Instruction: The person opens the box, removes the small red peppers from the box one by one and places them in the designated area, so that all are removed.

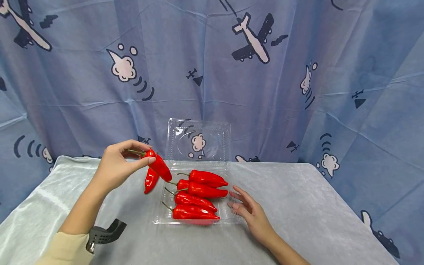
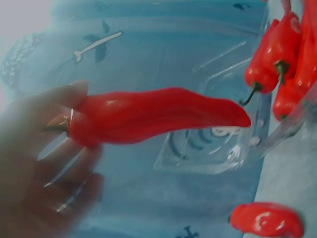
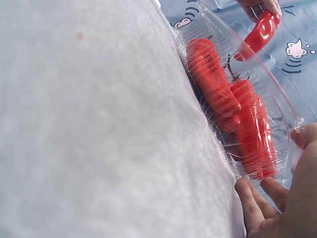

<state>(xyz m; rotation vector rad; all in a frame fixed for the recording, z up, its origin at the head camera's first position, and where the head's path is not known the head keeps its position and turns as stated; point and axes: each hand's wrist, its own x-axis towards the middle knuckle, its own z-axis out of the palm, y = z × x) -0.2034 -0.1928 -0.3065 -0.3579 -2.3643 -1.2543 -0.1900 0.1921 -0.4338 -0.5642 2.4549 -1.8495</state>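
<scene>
Between thumb and fingers, my left hand (image 1: 120, 165) pinches a red pepper (image 1: 159, 167) near its stem end, raised above the left rim of a clear plastic clamshell container (image 1: 159, 221). The pepper's tip points to the right and down in the head view. Inside the container lie several red peppers (image 1: 197, 212), roughly side by side with stems to the left. My right hand (image 1: 253, 217) is at the container's right side, its loosely extended fingers touching the outer wall (image 3: 247, 173). The transparent lid (image 1: 228, 141) stands up at the back.
Another red pepper (image 1: 151, 181) lies on the grey cloth-covered table (image 1: 298, 206), left of the container and partly behind the held one. A blue curtain (image 1: 212, 84) with printed planes hangs behind the table. My left forearm wears a black strap (image 1: 107, 232).
</scene>
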